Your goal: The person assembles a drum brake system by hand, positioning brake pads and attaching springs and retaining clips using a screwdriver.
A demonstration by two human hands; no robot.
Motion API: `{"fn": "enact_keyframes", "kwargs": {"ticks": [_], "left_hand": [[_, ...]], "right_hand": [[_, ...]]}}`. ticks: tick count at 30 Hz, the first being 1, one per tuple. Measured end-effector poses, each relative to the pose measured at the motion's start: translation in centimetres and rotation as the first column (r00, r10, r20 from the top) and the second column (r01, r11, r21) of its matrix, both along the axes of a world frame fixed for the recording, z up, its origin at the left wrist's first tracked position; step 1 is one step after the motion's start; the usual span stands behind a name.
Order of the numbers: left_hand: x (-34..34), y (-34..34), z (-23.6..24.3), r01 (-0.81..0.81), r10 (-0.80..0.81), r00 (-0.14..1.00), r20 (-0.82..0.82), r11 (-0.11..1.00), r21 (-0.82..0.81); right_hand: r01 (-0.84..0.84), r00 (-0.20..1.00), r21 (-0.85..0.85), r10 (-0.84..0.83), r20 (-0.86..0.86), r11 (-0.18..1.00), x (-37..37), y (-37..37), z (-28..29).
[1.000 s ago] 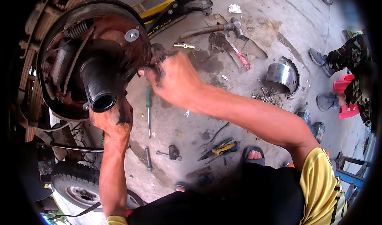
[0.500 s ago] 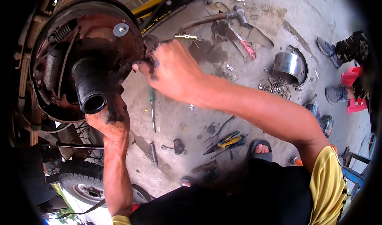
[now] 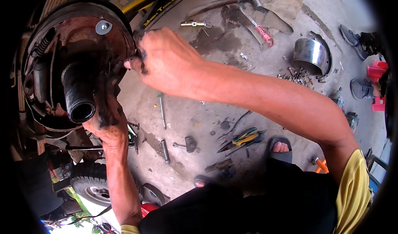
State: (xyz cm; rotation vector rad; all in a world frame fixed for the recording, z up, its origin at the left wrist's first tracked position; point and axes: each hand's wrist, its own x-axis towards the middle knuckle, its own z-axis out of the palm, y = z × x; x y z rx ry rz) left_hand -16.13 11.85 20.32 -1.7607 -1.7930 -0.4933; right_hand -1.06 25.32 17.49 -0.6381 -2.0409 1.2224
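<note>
A rusty brake backing plate point(image 3: 93, 31) with a spring, cylinder and washer fills the upper left, with a greasy black threaded spindle tube point(image 3: 76, 91) protruding from its middle. My blackened left hand point(image 3: 107, 122) is closed at the assembly just right of and below the tube, its fingertips lost in dark shadow. My right hand point(image 3: 163, 60) is closed at the plate's right side, thumb and bent fingers against greasy dark metal; what exactly it grips is hidden.
A yellow-black jack point(image 3: 145, 4), hammer point(image 3: 215, 6), red-handled wrench point(image 3: 265, 35), metal ring point(image 3: 311, 54), loose bolts point(image 3: 296, 76), screwdriver point(image 3: 161, 109) and pliers point(image 3: 244, 138) lie around. A wheel point(image 3: 93, 188) is lower left. Another person's shoes point(image 3: 360, 89) and red stool point(image 3: 375, 70) are at the right.
The brake assembly and both my hands appear further left in the picture, while the things on the floor appear further right. Both hands stay closed at the assembly.
</note>
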Motion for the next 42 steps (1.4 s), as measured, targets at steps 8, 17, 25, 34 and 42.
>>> {"fn": "enact_keyframes", "kwargs": {"ticks": [8, 17, 25, 34, 42], "left_hand": [[-0.4, -0.5, 0.5, -0.042, 0.025, 0.973, -0.228, 0.997, -0.071], [-0.5, -0.4, 0.0, -0.044, 0.033, 0.979, -0.203, 0.998, -0.049], [-0.5, -0.5, -0.6, -0.059, 0.059, 0.992, 0.111, 0.998, -0.002], [-0.6, -0.4, -0.1, -0.057, 0.055, 0.997, -0.058, 0.998, -0.031], [-0.5, -0.1, 0.3, 0.004, -0.001, 0.994, -0.111, 1.0, 0.02]], "right_hand": [[-0.031, 0.999, -0.016, 0.031, 0.024, 0.999, 0.5, 0.3, 0.2], [-0.044, 0.998, 0.009, 0.043, 0.045, 0.999, 0.6, -0.6, -0.4], [-0.007, 0.995, 0.354, -0.029, 0.098, 0.935, 0.8, -1.3, 0.0], [0.021, 0.997, 0.351, -0.048, 0.068, 0.936, 0.0, -1.4, 0.2], [0.038, 0.998, 0.554, -0.054, 0.012, 0.831, -1.1, -1.2, 0.8]]}}
